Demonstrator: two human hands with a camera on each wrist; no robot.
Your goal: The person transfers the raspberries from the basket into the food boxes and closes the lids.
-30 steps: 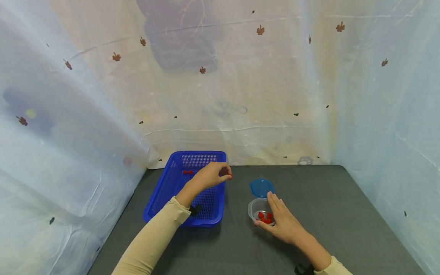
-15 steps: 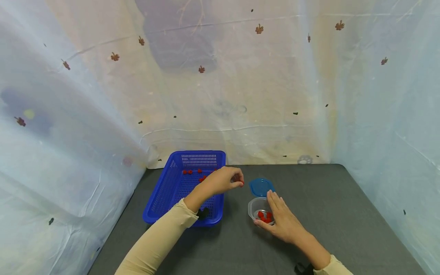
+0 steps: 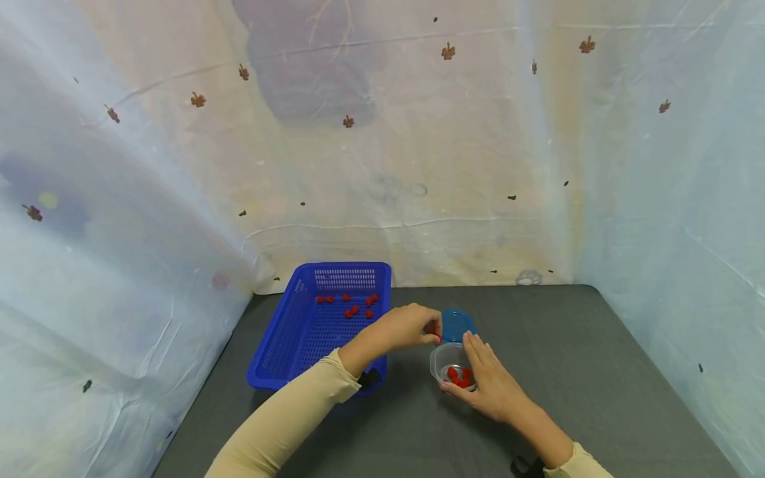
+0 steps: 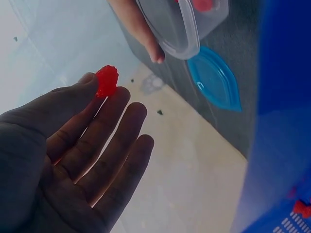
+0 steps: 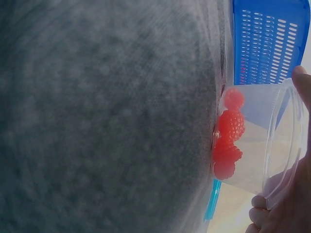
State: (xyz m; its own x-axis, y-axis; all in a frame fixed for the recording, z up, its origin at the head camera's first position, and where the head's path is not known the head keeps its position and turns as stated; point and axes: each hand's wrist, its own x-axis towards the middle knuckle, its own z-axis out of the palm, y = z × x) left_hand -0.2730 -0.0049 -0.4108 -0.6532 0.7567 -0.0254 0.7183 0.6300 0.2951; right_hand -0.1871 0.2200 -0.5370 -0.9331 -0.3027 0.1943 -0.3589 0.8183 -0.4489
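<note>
A red raspberry [image 4: 107, 81] is pinched between the thumb and fingertips of my left hand [image 3: 412, 325], which hangs just left of the blue lid in the head view. The other left fingers are spread loosely. My right hand [image 3: 493, 388] holds the clear plastic container [image 3: 439, 364] at its rim, thumb at the near side and fingers along the far right side. Several raspberries [image 5: 231, 125] lie on the container's bottom. The container stands uncovered on the table, and its translucent blue lid [image 3: 459, 325] lies just behind it, partly hidden by my left hand.
A blue perforated basket [image 3: 281, 342] stands on the left, with several raspberries [image 3: 354, 310] scattered toward its far end. My left forearm crosses its near right corner. Dark grey cloth covers the table [image 3: 574, 358], and a pale printed curtain [image 3: 454, 153] encloses the back and sides.
My left hand has moved right and toward the container with the raspberry, from above the basket's right edge to beside the lid. More basket raspberries now show. The right hand has kept its place.
</note>
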